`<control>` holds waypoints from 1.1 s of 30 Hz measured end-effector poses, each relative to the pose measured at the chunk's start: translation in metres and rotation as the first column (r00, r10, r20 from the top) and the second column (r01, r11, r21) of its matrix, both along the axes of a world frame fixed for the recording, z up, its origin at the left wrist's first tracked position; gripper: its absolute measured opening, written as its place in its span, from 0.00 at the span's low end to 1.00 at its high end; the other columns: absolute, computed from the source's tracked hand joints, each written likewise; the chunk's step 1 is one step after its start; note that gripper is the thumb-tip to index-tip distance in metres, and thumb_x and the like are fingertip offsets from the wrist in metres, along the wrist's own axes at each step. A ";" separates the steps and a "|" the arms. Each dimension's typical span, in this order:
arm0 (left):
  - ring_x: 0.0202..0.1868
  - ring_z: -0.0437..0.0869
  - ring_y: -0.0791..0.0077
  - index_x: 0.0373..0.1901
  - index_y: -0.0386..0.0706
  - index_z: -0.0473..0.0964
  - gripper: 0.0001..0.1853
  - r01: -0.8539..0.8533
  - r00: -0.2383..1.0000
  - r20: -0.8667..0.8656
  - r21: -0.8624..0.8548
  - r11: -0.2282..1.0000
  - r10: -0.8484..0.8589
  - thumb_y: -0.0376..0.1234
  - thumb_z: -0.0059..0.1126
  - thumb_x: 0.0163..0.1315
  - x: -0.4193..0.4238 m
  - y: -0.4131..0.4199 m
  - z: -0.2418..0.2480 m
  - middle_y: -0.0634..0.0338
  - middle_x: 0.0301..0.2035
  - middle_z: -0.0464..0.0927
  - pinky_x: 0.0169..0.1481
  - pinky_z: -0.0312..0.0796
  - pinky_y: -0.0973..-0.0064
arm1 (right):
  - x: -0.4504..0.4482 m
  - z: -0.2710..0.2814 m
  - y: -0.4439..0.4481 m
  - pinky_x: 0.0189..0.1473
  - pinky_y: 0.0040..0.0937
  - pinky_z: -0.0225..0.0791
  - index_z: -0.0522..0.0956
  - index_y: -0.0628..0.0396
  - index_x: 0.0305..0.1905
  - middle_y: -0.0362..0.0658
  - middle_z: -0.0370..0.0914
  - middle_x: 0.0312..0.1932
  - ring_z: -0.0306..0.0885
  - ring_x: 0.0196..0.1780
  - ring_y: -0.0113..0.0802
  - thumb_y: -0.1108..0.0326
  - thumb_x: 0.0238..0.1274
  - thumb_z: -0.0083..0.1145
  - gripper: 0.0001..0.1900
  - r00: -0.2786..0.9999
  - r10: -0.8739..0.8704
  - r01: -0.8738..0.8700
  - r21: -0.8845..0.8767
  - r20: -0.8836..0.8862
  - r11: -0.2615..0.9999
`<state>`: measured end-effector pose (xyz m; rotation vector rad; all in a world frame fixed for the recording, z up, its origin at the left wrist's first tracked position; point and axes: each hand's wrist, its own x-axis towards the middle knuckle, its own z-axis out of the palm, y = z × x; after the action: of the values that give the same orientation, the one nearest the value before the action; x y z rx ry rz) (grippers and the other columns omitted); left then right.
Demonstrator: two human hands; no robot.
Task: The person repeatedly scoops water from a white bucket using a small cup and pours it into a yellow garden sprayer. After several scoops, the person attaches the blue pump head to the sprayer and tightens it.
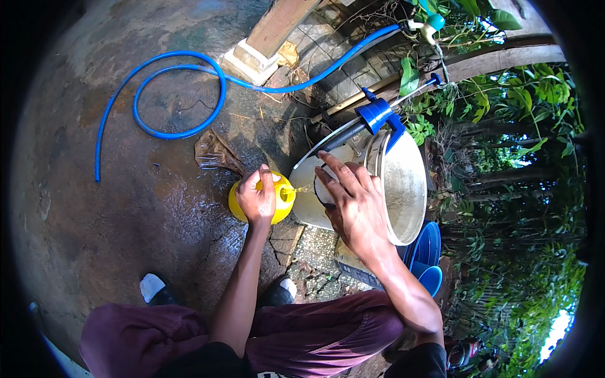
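My left hand [257, 193] grips the top of a yellow plastic container [237, 201], whose round opening faces right. My right hand [352, 203] holds a small pale container with a dark rim [325, 186], partly hidden behind the fingers. A thin stream of liquid runs between that container and the yellow one's opening. Just beyond my right hand, a blue sprayer pump head [373, 115] with a dark cylinder, a thin white tube and a plunger rod lies across the top of a white plastic bucket [409, 189].
A blue hose [222, 94] loops over the wet concrete floor and runs to a tap [427, 28]. A wooden post [279, 23] stands on a pale base. Blue plastic containers [427, 279] sit behind the bucket. A dry brown leaf [215, 151] lies near the yellow container; plants grow at right.
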<state>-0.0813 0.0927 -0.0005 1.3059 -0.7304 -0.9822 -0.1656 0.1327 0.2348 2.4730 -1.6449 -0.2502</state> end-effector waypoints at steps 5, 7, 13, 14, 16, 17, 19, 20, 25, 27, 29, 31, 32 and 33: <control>0.26 0.86 0.58 0.27 0.39 0.87 0.19 -0.001 1.000 -0.015 0.004 1.000 0.001 0.41 0.59 0.73 -0.001 0.000 0.000 0.52 0.24 0.85 0.37 0.74 0.63 | 0.002 0.001 0.002 0.64 0.42 0.66 0.79 0.53 0.67 0.36 0.67 0.77 0.71 0.65 0.43 0.75 0.45 0.71 0.36 0.999 0.033 -0.034 -0.041 -0.034 0.999; 0.26 0.86 0.58 0.27 0.39 0.87 0.19 -0.003 1.000 -0.016 0.001 1.000 0.003 0.41 0.59 0.73 -0.001 0.000 0.001 0.52 0.24 0.85 0.37 0.75 0.64 | 0.003 0.001 0.003 0.65 0.42 0.66 0.79 0.53 0.66 0.36 0.67 0.78 0.71 0.65 0.43 0.75 0.46 0.70 0.35 0.998 0.034 -0.037 -0.042 -0.049 0.998; 0.26 0.87 0.58 0.27 0.39 0.87 0.20 0.000 1.000 0.003 -0.007 1.000 0.000 0.41 0.58 0.73 0.000 0.000 0.002 0.52 0.24 0.86 0.37 0.75 0.63 | 0.005 0.003 0.004 0.65 0.42 0.66 0.79 0.52 0.67 0.35 0.65 0.78 0.70 0.65 0.43 0.75 0.47 0.70 0.35 0.998 0.031 -0.033 -0.034 -0.045 0.999; 0.26 0.87 0.58 0.27 0.39 0.87 0.20 -0.001 1.000 0.000 -0.007 1.000 0.001 0.41 0.58 0.73 0.000 0.000 0.002 0.52 0.24 0.86 0.37 0.75 0.63 | 0.005 0.003 0.004 0.65 0.42 0.66 0.79 0.52 0.67 0.35 0.65 0.79 0.70 0.65 0.44 0.75 0.47 0.70 0.35 0.998 0.033 -0.035 -0.037 -0.048 0.999; 0.26 0.86 0.58 0.27 0.39 0.87 0.20 0.000 1.000 -0.010 -0.006 1.000 0.000 0.41 0.58 0.73 0.000 0.000 0.001 0.52 0.24 0.86 0.37 0.75 0.63 | 0.006 0.005 0.005 0.65 0.42 0.66 0.79 0.51 0.67 0.35 0.65 0.79 0.70 0.65 0.44 0.75 0.48 0.70 0.35 0.998 0.028 -0.030 -0.043 -0.054 0.999; 0.26 0.86 0.58 0.27 0.39 0.87 0.20 0.001 1.000 -0.017 -0.006 1.000 -0.001 0.41 0.58 0.73 0.000 0.000 0.001 0.52 0.24 0.86 0.37 0.75 0.63 | 0.007 0.005 0.006 0.65 0.42 0.66 0.79 0.51 0.67 0.35 0.64 0.79 0.70 0.65 0.44 0.75 0.48 0.70 0.35 0.998 0.022 -0.024 -0.046 -0.056 0.999; 0.26 0.86 0.58 0.27 0.39 0.87 0.20 0.001 1.000 -0.015 -0.008 1.000 -0.001 0.41 0.58 0.73 0.000 0.000 0.000 0.52 0.24 0.86 0.37 0.75 0.63 | 0.009 0.006 0.007 0.65 0.42 0.66 0.79 0.50 0.67 0.35 0.64 0.79 0.70 0.65 0.44 0.75 0.48 0.70 0.35 0.998 0.020 -0.023 -0.056 -0.058 0.998; 0.26 0.86 0.58 0.27 0.39 0.87 0.20 0.000 1.000 -0.005 -0.011 1.000 0.000 0.41 0.58 0.73 0.000 0.000 0.000 0.52 0.24 0.86 0.37 0.75 0.63 | 0.010 0.007 0.007 0.65 0.42 0.66 0.79 0.49 0.67 0.35 0.64 0.80 0.70 0.64 0.44 0.75 0.48 0.70 0.35 0.998 0.025 -0.028 -0.064 -0.058 0.998; 0.26 0.86 0.58 0.27 0.38 0.86 0.20 -0.004 1.000 -0.010 -0.010 1.000 0.004 0.40 0.58 0.74 0.001 -0.001 0.004 0.53 0.24 0.86 0.37 0.75 0.63 | 0.015 0.012 0.007 0.65 0.44 0.66 0.78 0.46 0.67 0.38 0.64 0.79 0.70 0.64 0.46 0.76 0.44 0.71 0.38 1.000 0.023 -0.024 -0.100 -0.010 0.995; 0.26 0.86 0.58 0.26 0.38 0.86 0.20 -0.019 1.000 0.006 -0.023 1.000 0.019 0.40 0.58 0.74 0.000 0.000 0.006 0.54 0.24 0.86 0.37 0.75 0.63 | 0.012 0.018 0.006 0.65 0.45 0.67 0.78 0.45 0.67 0.40 0.64 0.79 0.70 0.64 0.47 0.77 0.41 0.73 0.39 0.998 0.007 -0.001 -0.114 0.056 0.993; 0.27 0.86 0.57 0.26 0.38 0.86 0.20 0.008 1.000 -0.012 -0.015 1.000 -0.008 0.40 0.57 0.74 0.000 -0.001 0.005 0.53 0.25 0.86 0.38 0.75 0.62 | 0.003 0.029 0.003 0.69 0.48 0.65 0.78 0.48 0.67 0.47 0.64 0.77 0.70 0.67 0.52 0.76 0.39 0.71 0.40 0.983 -0.029 0.054 -0.136 0.180 0.989; 0.29 0.86 0.56 0.26 0.39 0.86 0.20 0.036 0.998 0.057 -0.075 0.997 -0.032 0.39 0.57 0.74 0.003 -0.001 0.004 0.52 0.26 0.86 0.39 0.75 0.61 | -0.014 0.042 -0.003 0.68 0.50 0.65 0.76 0.48 0.68 0.49 0.64 0.76 0.69 0.65 0.52 0.75 0.41 0.71 0.41 0.954 -0.004 0.087 -0.265 0.299 0.960; 0.30 0.86 0.55 0.26 0.39 0.86 0.19 0.060 0.990 0.132 -0.131 0.989 -0.043 0.39 0.56 0.74 0.005 0.001 0.004 0.51 0.27 0.86 0.40 0.74 0.61 | -0.026 0.049 -0.004 0.72 0.52 0.62 0.75 0.51 0.69 0.52 0.66 0.74 0.68 0.69 0.56 0.72 0.44 0.70 0.38 0.926 -0.018 0.146 -0.314 0.376 0.938; 0.31 0.86 0.54 0.26 0.39 0.86 0.19 0.096 0.977 0.208 -0.193 0.976 -0.054 0.38 0.56 0.74 0.007 0.002 0.005 0.51 0.28 0.86 0.40 0.74 0.60 | -0.038 0.052 -0.009 0.73 0.49 0.65 0.76 0.53 0.69 0.53 0.70 0.73 0.71 0.72 0.51 0.68 0.51 0.68 0.35 0.885 0.003 0.206 -0.397 0.465 0.894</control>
<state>-0.0746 0.0945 0.0047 1.2164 -1.0161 -0.8184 -0.2034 0.1242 0.2868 2.1915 -1.7498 0.6766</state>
